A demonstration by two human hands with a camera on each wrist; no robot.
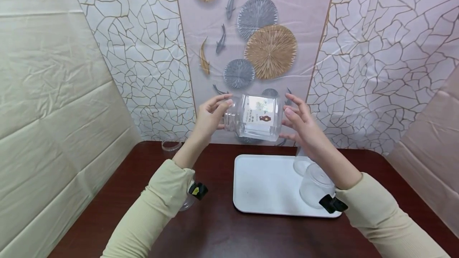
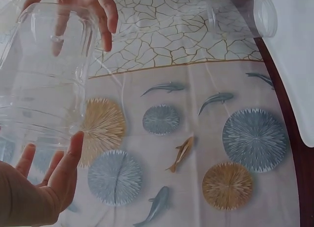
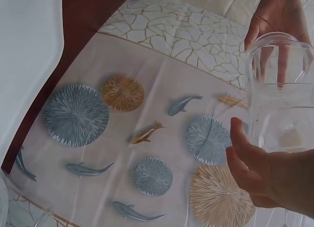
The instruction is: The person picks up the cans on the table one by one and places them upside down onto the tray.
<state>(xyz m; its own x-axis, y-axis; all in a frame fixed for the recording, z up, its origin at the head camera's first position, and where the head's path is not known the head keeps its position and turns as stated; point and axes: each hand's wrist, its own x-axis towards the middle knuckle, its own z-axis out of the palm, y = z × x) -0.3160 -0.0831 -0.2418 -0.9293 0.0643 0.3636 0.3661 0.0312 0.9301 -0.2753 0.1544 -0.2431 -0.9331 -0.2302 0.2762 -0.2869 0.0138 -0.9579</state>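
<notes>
A clear plastic jar (image 1: 259, 118) is held on its side in mid-air, its ribbed neck toward the left. Its white label carries a small brown figure. My left hand (image 1: 211, 116) grips the neck between thumb and fingers; in the left wrist view this hand (image 2: 46, 188) is at the jar's lower end. At the base, my right hand (image 1: 303, 124) has its fingers spread, the tips at the jar's edge. Through the clear wall in the left wrist view, a right-hand finger shows behind the jar (image 2: 44, 75). The right wrist view shows the jar (image 3: 279, 99) above the right hand (image 3: 270, 173).
On the dark red table (image 1: 215, 234) lies a white tray (image 1: 267, 186). A clear container (image 1: 315, 188) stands at the tray's right, another (image 1: 301, 164) behind it. Left of the tray, a clear jar (image 1: 171, 145) is partly behind the left arm. Patterned cloth (image 1: 265, 51) hangs behind.
</notes>
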